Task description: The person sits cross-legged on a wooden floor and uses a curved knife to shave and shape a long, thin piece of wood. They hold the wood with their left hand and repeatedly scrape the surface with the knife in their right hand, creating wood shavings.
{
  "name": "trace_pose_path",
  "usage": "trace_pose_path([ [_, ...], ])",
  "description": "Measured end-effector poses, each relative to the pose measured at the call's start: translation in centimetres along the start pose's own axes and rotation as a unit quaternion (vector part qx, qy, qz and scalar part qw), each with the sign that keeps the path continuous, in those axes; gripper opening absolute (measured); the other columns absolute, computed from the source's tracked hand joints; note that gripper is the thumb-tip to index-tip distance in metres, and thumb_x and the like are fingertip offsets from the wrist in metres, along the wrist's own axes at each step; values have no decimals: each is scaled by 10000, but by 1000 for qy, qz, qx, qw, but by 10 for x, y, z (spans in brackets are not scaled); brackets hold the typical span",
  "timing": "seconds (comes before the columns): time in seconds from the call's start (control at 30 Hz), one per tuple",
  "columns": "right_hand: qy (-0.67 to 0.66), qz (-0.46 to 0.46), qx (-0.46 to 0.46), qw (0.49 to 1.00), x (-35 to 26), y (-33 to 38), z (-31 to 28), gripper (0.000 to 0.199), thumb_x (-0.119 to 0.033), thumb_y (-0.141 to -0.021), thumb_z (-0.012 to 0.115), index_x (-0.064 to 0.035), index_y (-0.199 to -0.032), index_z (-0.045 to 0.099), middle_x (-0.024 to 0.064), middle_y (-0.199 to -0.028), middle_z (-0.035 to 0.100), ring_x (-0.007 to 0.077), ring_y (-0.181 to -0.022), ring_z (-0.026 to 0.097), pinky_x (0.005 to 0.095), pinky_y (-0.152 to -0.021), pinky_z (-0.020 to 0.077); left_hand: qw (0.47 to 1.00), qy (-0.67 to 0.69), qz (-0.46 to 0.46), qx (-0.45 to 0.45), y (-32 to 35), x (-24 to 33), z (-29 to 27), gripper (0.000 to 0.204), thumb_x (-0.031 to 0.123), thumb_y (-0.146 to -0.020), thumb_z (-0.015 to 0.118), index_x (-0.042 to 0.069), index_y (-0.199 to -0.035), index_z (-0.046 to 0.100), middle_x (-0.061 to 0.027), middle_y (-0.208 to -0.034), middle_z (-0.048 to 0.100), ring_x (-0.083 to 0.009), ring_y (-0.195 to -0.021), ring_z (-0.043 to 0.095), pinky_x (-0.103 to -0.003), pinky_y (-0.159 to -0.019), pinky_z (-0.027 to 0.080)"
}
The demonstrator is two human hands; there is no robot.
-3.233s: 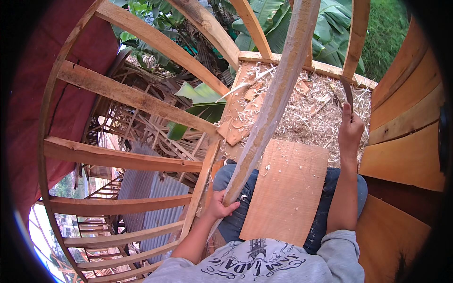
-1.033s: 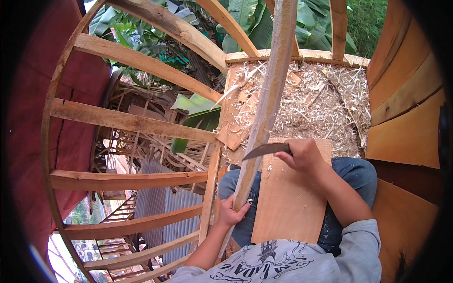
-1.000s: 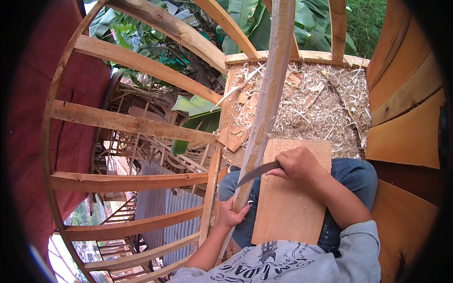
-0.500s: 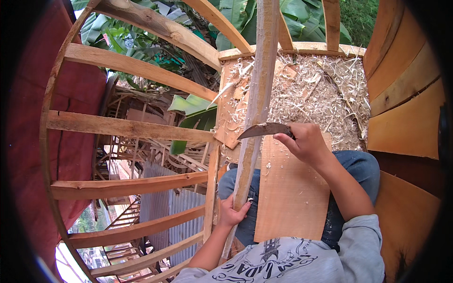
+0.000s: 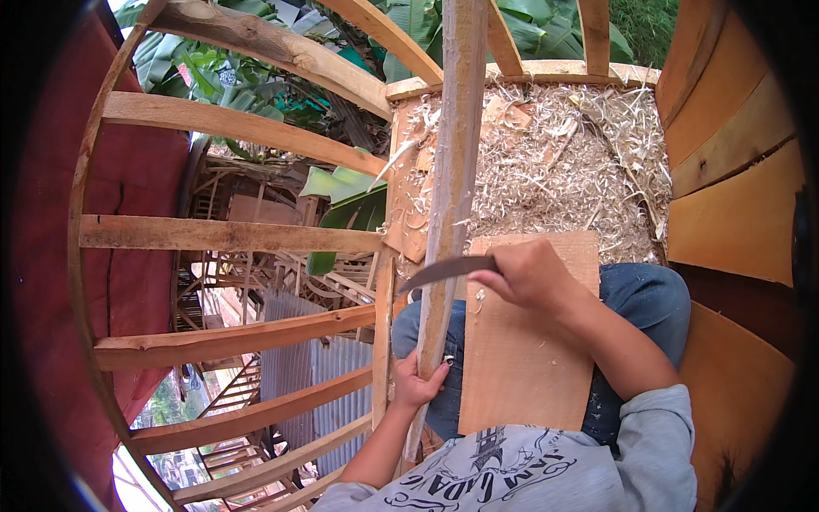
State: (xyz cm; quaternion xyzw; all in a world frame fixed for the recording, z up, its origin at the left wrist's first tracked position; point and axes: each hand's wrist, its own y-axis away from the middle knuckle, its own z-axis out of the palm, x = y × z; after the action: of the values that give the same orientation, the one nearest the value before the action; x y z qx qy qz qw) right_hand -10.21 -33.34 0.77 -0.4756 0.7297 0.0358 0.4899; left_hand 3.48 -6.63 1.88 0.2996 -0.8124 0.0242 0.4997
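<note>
A long wooden pole (image 5: 452,162), partly bark-brown and partly pale, runs from the top of the view down past my left side. My left hand (image 5: 419,380) is wrapped round its lower part, beside my thigh. In my right hand (image 5: 531,275) I grip the handle of a knife with a dark curved blade (image 5: 448,270). The blade lies across the pole above my left hand, its tip pointing left; the handle is mostly hidden by my fingers. Below the knife hand, a flat wooden board (image 5: 529,358) rests over my lap between my knees.
Curled wood shavings (image 5: 563,162) cover the floor in front of me. A slatted wooden railing (image 5: 239,232) stands at the left, with banana leaves and corrugated sheets beyond. Wooden planks (image 5: 734,230) form a wall close on the right. Red sheeting (image 5: 128,196) hangs at the far left.
My right hand has drawn the knife down the pole toward me and slightly left. The pole's upper part has shifted a little left in view. My left hand keeps its hold.
</note>
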Motion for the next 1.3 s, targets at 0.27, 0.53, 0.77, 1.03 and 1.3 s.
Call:
trace_pose_path([
  [0.27,-39,28,25,999,-1,-3,-8,435,-415,-861,632,-34,-656,585,145,-529,546,316,-482,584,376,-459,458,1000,8,2,-14,4,-1,-4,206,43,-806,664,-42,-964,563,-42,-646,592,-99,-489,569,-239,-411,472],
  [0.53,15,-54,-3,998,-4,-9,3,522,-450,-904,569,-28,-598,559,147,-502,554,310,-468,593,384,-430,447,999,31,-19,16,2,-5,-1,259,72,-784,702,-36,-1005,618,-38,-617,626,-96,-466,589,-238,-420,471],
  [0.77,19,-87,-63,994,2,-5,-12,523,-466,-915,547,-41,-611,582,138,-498,537,318,-471,588,380,-445,450,999,32,-14,2,4,-11,-2,261,76,-789,698,-26,-1017,624,-42,-677,635,-93,-479,584,-240,-423,475],
  [1.03,-568,347,250,703,39,-25,-78,510,-479,-942,521,-140,-586,384,-56,-475,343,51,-363,356,215,-336,286,998,54,-18,-3,3,-4,0,286,70,-784,709,-14,-1045,627,-37,-688,642,-78,-472,571,-235,-418,462],
  [1.3,-448,354,106,814,30,-18,-26,420,-326,-926,582,-124,-613,386,-33,-468,341,88,-339,349,235,-325,282,999,-19,4,29,5,4,-7,268,183,-757,760,19,-942,657,-79,-626,647,-154,-473,608,-289,-459,471],
])
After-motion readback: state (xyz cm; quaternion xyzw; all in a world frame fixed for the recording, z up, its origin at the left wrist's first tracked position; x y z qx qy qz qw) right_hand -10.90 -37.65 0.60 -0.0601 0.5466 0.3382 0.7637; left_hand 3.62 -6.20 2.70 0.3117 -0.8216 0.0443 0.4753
